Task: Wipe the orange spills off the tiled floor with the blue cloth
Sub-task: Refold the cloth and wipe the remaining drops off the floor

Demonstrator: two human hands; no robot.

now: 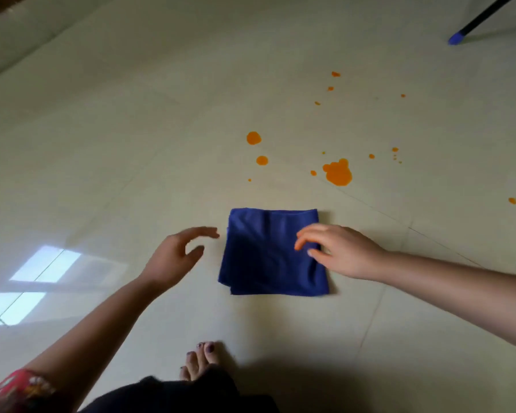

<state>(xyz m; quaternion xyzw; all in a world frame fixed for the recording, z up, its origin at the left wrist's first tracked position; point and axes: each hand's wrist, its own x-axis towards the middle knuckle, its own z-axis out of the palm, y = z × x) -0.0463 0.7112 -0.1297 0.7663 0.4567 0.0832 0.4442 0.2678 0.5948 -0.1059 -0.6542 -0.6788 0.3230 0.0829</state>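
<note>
The blue cloth (268, 263) lies folded into a rough square flat on the tiled floor (131, 144), near the middle of the view and just in front of the person. Its top edge is straight and its lower left corner shows stacked layers.

The right hand (340, 251) sits over the cloth's right side, fingers spread and bent with their tips down on the fabric and the thumb at the right edge. No fabric is bunched between them, so it touches rather than grips. The left hand (173, 257) hovers just beside the cloth's left edge, apart from it, open with relaxed, slightly curved fingers and holding nothing.

Beyond the cloth's far edge lie the orange spills. The largest puddle (338, 172) is off to the right, two round drops (253, 138) lie more to the left, and smaller specks scatter farther away and out to the right edge. None touches the cloth.

Nearer the person, a bare foot (200, 362) with dark-painted toenails stands on the tiles below the cloth, beside dark clothing (191, 394). A red patterned sleeve (15, 389) shows at the bottom left. A bright window reflection (42, 263) lies on the glossy tiles to the left, and at the top right a black pole (483, 17) slants down to a blue tip on the floor, well apart from everything else.
</note>
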